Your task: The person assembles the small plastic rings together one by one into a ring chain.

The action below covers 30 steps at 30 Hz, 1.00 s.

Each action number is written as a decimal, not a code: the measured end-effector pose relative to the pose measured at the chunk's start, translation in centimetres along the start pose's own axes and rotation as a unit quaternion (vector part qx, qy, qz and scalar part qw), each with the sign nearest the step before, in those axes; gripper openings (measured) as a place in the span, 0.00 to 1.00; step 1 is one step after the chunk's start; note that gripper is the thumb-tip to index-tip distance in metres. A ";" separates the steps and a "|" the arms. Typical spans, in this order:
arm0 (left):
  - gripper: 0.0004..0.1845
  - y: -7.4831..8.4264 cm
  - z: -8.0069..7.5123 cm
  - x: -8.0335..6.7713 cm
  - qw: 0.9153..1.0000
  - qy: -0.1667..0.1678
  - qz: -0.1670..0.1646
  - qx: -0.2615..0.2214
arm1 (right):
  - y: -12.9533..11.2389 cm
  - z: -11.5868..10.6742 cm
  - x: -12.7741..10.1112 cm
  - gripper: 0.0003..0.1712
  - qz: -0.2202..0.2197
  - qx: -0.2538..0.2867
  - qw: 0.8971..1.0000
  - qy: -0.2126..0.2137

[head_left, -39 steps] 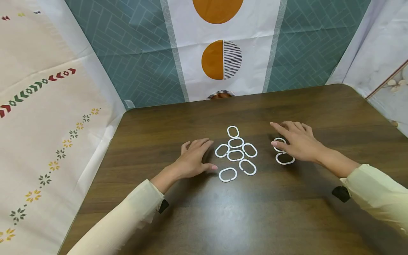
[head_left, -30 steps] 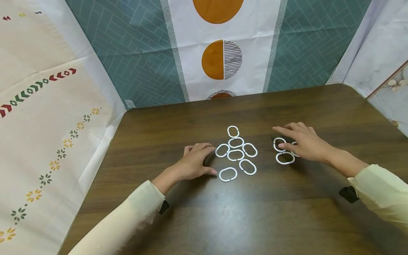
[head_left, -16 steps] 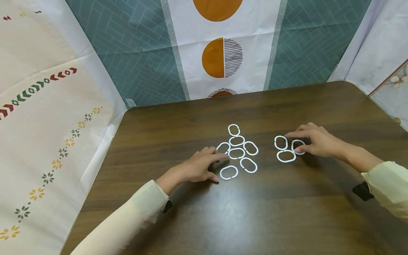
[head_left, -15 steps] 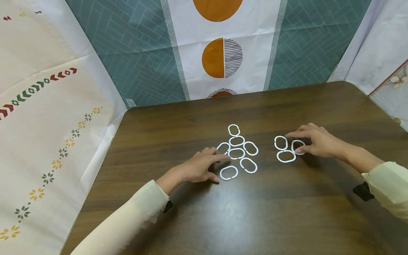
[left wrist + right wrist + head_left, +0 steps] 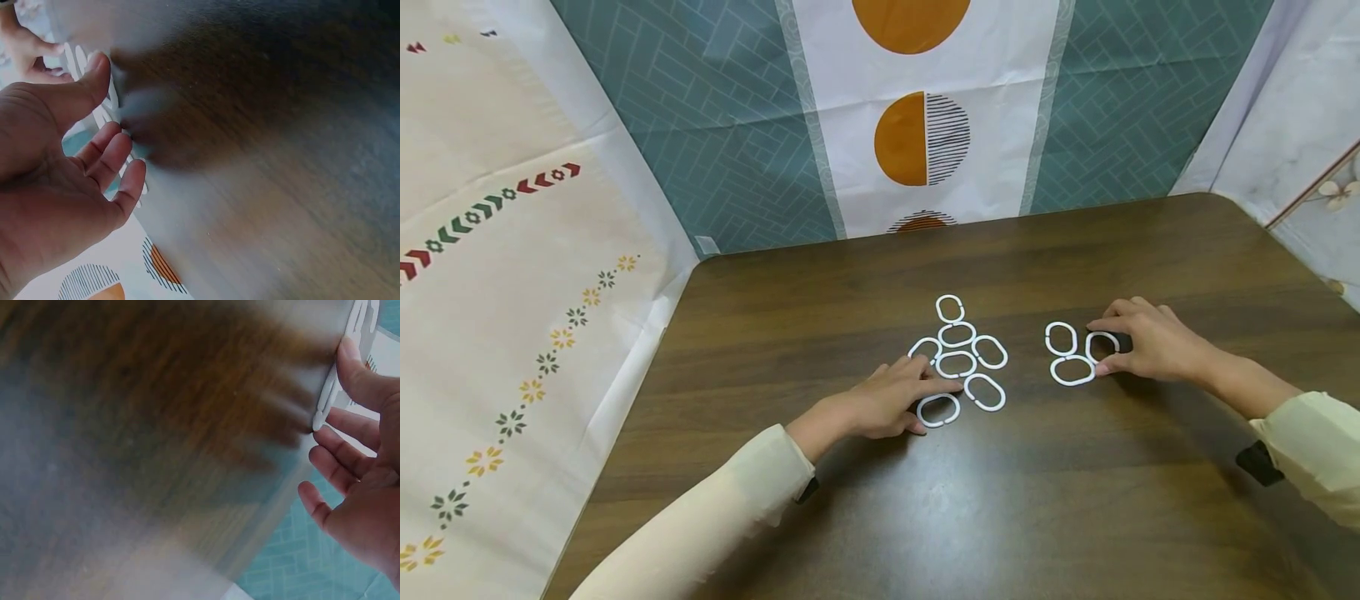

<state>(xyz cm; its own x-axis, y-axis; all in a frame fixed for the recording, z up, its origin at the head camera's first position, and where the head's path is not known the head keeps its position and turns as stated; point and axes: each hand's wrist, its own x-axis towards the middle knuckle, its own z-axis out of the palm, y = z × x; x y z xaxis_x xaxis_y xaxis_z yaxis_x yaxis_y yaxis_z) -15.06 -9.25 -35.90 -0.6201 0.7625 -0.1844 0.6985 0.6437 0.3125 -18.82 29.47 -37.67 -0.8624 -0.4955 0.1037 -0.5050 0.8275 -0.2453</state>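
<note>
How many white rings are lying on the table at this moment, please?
9. Six white rings form the middle group by the left hand, one half covered by its fingers. Three more lie at the right hand. Others could be hidden under either hand.

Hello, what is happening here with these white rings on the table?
A person is arranging white oval rings flat on a dark wooden table. The left hand rests by a cluster of seven rings, its fingertips touching the rings on that cluster's near left side. The right hand works at a separate group of three rings further right, with finger and thumb at the rightmost ring. All the rings lie on the table; none is lifted. Patterned cloths hang behind.
</note>
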 end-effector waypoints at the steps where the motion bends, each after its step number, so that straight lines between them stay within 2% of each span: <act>1: 0.39 0.0 0.1 0.1 1.000 0.000 0.000 0.003 | 0.0 0.1 0.0 0.36 0.000 0.003 1.000 0.002; 9: 0.37 -0.2 0.3 0.3 1.000 0.014 0.004 -0.001 | 0.0 0.6 -0.2 0.30 0.002 0.028 0.999 0.030; 17: 0.38 -0.2 0.2 0.6 0.999 0.014 0.034 0.014 | 0.2 0.6 -0.3 0.36 0.015 0.017 0.999 0.031; 23: 0.36 -0.3 0.2 0.5 0.999 0.014 0.031 -0.002 | 0.1 0.5 -0.2 0.33 0.018 0.022 0.999 0.030; 30: 0.35 -0.5 0.4 0.3 0.999 0.020 0.044 0.005 | 0.2 0.6 -0.2 0.31 0.017 0.023 0.999 0.038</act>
<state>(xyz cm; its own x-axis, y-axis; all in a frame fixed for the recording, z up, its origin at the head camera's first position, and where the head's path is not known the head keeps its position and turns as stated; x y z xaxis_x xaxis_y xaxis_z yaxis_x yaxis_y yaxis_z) -15.49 -9.29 -36.49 -0.5704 0.8126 -0.1196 0.7537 0.5757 0.3171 -18.74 29.61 -38.36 -0.8800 -0.4444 0.1674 -0.4748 0.8299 -0.2929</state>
